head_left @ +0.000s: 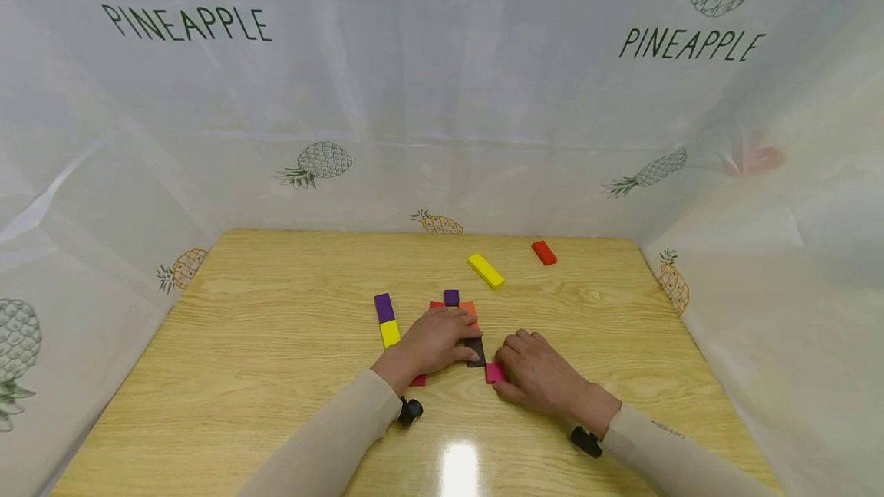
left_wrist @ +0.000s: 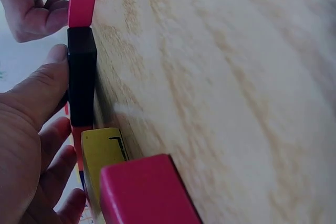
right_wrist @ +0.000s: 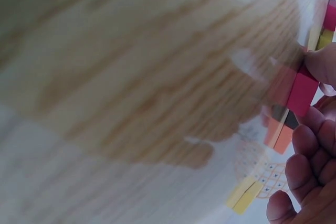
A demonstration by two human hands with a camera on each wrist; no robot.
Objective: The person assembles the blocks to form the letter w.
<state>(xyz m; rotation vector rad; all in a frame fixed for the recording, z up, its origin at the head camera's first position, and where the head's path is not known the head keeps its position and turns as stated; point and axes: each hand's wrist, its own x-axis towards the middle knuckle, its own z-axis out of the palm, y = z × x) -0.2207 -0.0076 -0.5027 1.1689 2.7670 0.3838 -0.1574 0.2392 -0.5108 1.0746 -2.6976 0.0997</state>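
In the head view my left hand [head_left: 439, 340] lies over a group of flat coloured blocks, its fingers on the orange block [head_left: 468, 312] and its thumb at the black block [head_left: 476, 353]. A red block [head_left: 437, 304] and a small purple block [head_left: 451, 297] show beyond its knuckles. My right hand [head_left: 542, 373] pinches a small pink block [head_left: 493, 373] between thumb and fingers. That block stands at the black block's near corner. Left of my left hand runs a row with a purple block [head_left: 384, 308] and a yellow block [head_left: 390, 333]; another pink block [head_left: 417, 380] peeks out below the wrist.
Farther back on the wooden table [head_left: 290, 274] lie a long yellow block [head_left: 486, 271] and a red block [head_left: 544, 253]. A pale curtain [head_left: 442, 98] printed with pineapples encloses the back and sides.
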